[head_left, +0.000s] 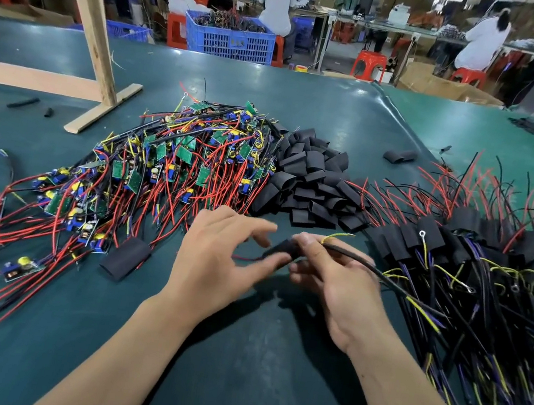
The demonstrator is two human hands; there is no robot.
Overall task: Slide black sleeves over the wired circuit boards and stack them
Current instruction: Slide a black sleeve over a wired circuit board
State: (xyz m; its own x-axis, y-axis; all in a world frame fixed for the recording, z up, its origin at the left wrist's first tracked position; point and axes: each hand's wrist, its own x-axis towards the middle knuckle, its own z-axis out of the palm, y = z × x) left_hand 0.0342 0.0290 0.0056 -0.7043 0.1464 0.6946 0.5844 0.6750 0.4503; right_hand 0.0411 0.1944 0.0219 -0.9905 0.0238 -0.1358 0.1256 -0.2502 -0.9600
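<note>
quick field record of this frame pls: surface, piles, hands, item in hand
surface: green mat
left pile: bare wired boards
middle pile: empty black sleeves
right pile: sleeved boards
loose sleeve, near the left pile
left hand: fingers relaxed, at the held sleeve's end
right hand: pinches the held sleeve and its black cable

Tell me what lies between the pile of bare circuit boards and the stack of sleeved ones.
In the head view, a heap of empty black sleeves lies between the bare boards and the sleeved stack.
</note>
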